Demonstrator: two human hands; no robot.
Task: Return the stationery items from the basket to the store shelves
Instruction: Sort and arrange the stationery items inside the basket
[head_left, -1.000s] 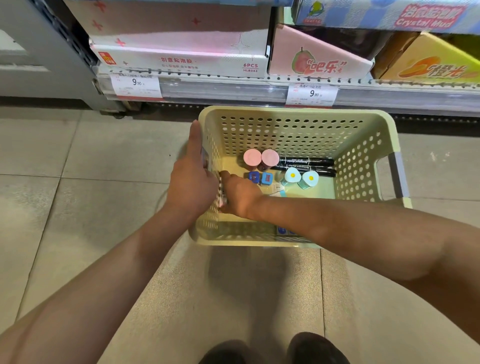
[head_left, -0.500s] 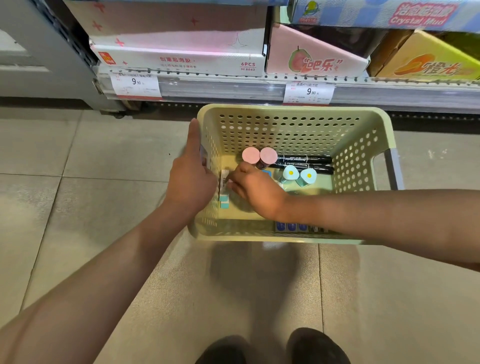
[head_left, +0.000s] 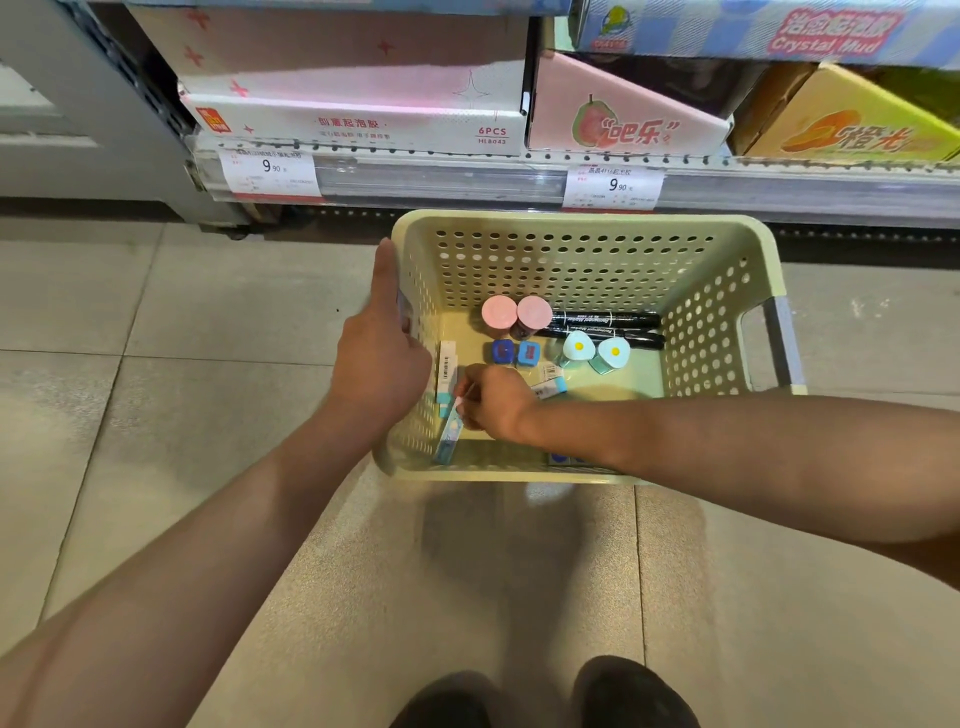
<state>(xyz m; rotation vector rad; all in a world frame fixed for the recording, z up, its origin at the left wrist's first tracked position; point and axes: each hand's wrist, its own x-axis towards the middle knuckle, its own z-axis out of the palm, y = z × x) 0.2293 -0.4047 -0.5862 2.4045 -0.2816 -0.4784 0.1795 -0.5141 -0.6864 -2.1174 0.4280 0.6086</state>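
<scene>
A pale green perforated basket (head_left: 582, 228) hangs in front of the store shelf (head_left: 467, 176). My left hand (head_left: 382, 358) grips its left handle. My right hand (head_left: 493, 400) reaches inside at the near left corner and pinches a white and teal eraser (head_left: 449, 434), tilted up on end. On the basket floor lie two pink-lidded jars (head_left: 517, 314), two black markers (head_left: 605, 326), two blue sharpeners (head_left: 514, 353), two teal egg-shaped items (head_left: 597, 352), another eraser (head_left: 550, 387) and barcoded erasers (head_left: 447, 369) against the left wall.
The shelf holds a white and pink box (head_left: 358, 119), a pink display box (head_left: 623, 114) and a yellow box (head_left: 852, 119), with price tags (head_left: 613, 187) on the rail. Grey floor tiles lie below, and my dark shoes (head_left: 545, 696) show at the bottom.
My right hand has drawn back toward the near left corner and lifted one eraser on end. The sharpeners it covered now show. My left hand keeps its grip.
</scene>
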